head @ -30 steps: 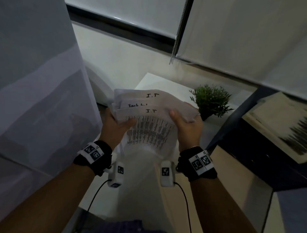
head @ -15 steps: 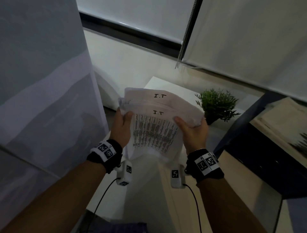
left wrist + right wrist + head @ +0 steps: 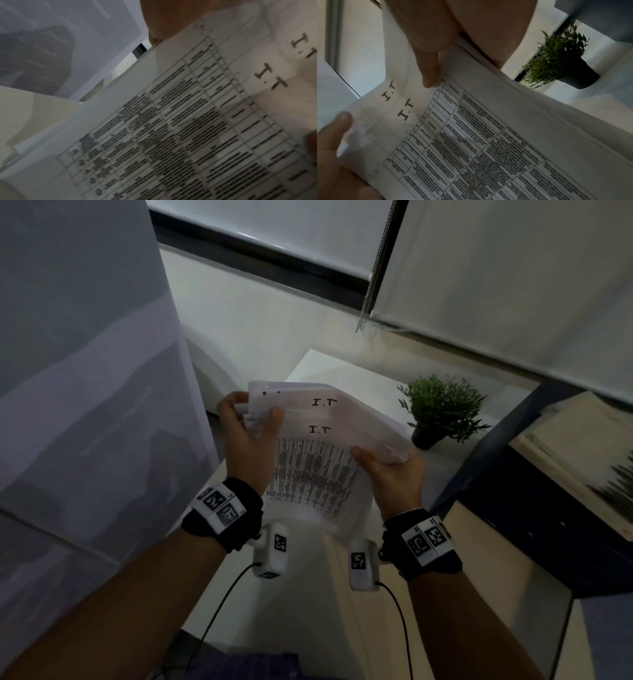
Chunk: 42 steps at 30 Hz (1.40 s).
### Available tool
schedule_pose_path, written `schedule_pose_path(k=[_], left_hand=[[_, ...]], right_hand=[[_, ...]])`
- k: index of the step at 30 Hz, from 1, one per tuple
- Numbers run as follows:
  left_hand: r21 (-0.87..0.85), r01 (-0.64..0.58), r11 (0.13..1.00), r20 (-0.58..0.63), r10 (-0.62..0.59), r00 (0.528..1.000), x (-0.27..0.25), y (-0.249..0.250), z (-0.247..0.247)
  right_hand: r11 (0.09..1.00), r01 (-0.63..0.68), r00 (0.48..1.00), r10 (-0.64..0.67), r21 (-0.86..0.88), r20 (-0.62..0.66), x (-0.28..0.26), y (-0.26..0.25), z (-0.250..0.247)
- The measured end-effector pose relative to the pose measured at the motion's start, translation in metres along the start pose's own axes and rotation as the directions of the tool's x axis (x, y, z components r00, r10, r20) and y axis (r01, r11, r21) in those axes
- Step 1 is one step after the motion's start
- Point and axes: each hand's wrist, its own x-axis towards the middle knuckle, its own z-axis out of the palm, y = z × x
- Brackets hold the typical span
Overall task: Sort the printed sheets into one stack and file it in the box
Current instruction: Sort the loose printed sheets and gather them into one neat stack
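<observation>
Both hands pinch the printed sheets [image 3: 318,460]: left hand [image 3: 247,440] at the upper-left edge, right hand [image 3: 394,477] at the right edge; left wrist: tabled page fills view; right wrist: plant [image 3: 559,56] beyond the thumb; judged mid-sorting; next, square the edges; box unseen.

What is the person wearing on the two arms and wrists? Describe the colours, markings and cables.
Both forearms are bare, with no sleeves. The left hand and right hand each have a black wrist strap carrying a white plate with two black square code markers. Under each wrist hangs a white camera block with its own marker and a thin black cable.
</observation>
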Motion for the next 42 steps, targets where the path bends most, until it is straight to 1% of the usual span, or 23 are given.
schedule_pose_path(k=[3, 7, 9, 12, 14, 16, 18, 23, 25, 26, 28, 29, 30, 31, 32, 33, 34, 35, 36, 37, 39, 40, 42], left_hand=[[0.02, 0.013, 1.0, -0.087, -0.011, 0.996, 0.006, 0.007, 0.006], [0.056, 0.02, 0.998, -0.152, -0.011, 0.988, 0.013, 0.005, 0.004], [0.051, -0.015, 0.999, -0.134, 0.022, 0.991, 0.014, 0.005, 0.001], [0.103, -0.125, 0.987, -0.002, 0.126, 0.992, 0.012, 0.007, 0.0], [0.128, -0.168, 0.977, 0.045, 0.164, 0.985, 0.011, 0.006, -0.002], [0.15, -0.181, 0.972, 0.05, 0.175, 0.983, 0.012, 0.005, -0.004], [0.17, -0.187, 0.968, 0.048, 0.181, 0.982, 0.014, 0.003, -0.006], [0.206, -0.184, 0.961, 0.01, 0.186, 0.982, 0.019, -0.001, -0.005], [0.218, -0.182, 0.959, 0.004, 0.185, 0.983, 0.018, -0.001, -0.004], [0.189, -0.181, 0.965, 0.008, 0.182, 0.983, 0.019, -0.001, -0.004], [0.065, -0.151, 0.986, 0.057, 0.147, 0.987, 0.022, -0.003, -0.012], [0.013, -0.096, 0.995, 0.106, 0.094, 0.99, 0.024, -0.008, -0.018], [0.0, -0.011, 1.0, 0.172, 0.011, 0.985, 0.026, -0.015, -0.025], [0.025, 0.082, 0.996, 0.253, -0.086, 0.964, 0.026, -0.02, -0.03], [0.077, 0.164, 0.983, 0.324, -0.18, 0.929, 0.026, -0.025, -0.033], [0.129, 0.226, 0.965, 0.367, -0.259, 0.894, 0.024, -0.028, -0.033], [0.164, 0.267, 0.95, 0.371, -0.31, 0.875, 0.022, -0.033, -0.033], [0.18, 0.288, 0.941, 0.362, -0.335, 0.87, 0.021, -0.035, -0.033], [0.19, 0.295, 0.937, 0.354, -0.345, 0.869, 0.022, -0.038, -0.033], [0.19, 0.293, 0.937, 0.354, -0.343, 0.87, 0.023, -0.041, -0.034], [0.179, 0.281, 0.943, 0.364, -0.329, 0.871, 0.027, -0.043, -0.036], [0.178, 0.281, 0.943, 0.369, -0.328, 0.87, 0.028, -0.044, -0.037], [0.155, 0.273, 0.949, 0.39, -0.313, 0.866, 0.027, -0.042, -0.037]], right_hand=[[1.0, -0.009, 1.0, 0.009, 0.007, 0.018, -0.002, 0.003, 0.001], [0.999, -0.035, 0.999, 0.035, 0.011, 0.035, -0.002, 0.007, 0.003], [0.999, -0.039, 0.999, 0.038, 0.02, 0.039, -0.002, 0.006, 0.003], [0.998, -0.002, 0.999, -0.001, 0.069, 0.037, -0.002, -0.002, 0.004], [0.992, 0.047, 0.999, -0.049, 0.121, 0.019, 0.001, -0.015, 0.006], [0.984, 0.142, 0.99, -0.14, 0.107, -0.029, 0.006, -0.028, 0.009], [0.975, 0.218, 0.974, -0.215, 0.05, -0.075, 0.012, -0.036, 0.014], [0.965, 0.237, 0.961, -0.25, -0.109, -0.122, 0.014, -0.032, 0.016], [0.947, 0.281, 0.949, -0.298, -0.153, -0.103, 0.009, -0.03, 0.017], [0.938, 0.308, 0.943, -0.323, -0.158, -0.077, 0.006, -0.029, 0.017], [0.916, 0.342, 0.933, -0.357, -0.212, -0.04, 0.003, -0.029, 0.018], [0.907, 0.344, 0.931, -0.364, -0.243, -0.041, 0.003, -0.029, 0.017], [0.904, 0.342, 0.93, -0.365, -0.258, -0.047, 0.004, -0.031, 0.017], [0.902, 0.345, 0.928, -0.37, -0.26, -0.052, 0.006, -0.032, 0.015], [0.897, 0.353, 0.925, -0.377, -0.266, -0.042, 0.007, -0.034, 0.013], [0.888, 0.356, 0.926, -0.377, -0.292, -0.017, 0.009, -0.035, 0.012], [0.872, 0.355, 0.929, -0.369, -0.337, 0.022, 0.009, -0.037, 0.01], [0.838, 0.357, 0.929, -0.367, -0.413, 0.058, 0.009, -0.04, 0.009], [0.775, 0.371, 0.921, -0.378, -0.512, 0.094, 0.009, -0.045, 0.008], [0.671, 0.397, 0.902, -0.411, -0.627, 0.132, 0.01, -0.051, 0.008], [0.41, 0.464, 0.844, -0.473, -0.785, 0.252, 0.01, -0.064, 0.013], [0.301, 0.5, 0.824, -0.453, -0.812, 0.34, 0.009, -0.068, 0.019], [0.118, 0.574, 0.798, -0.3, -0.81, 0.522, 0.007, -0.065, 0.034]])
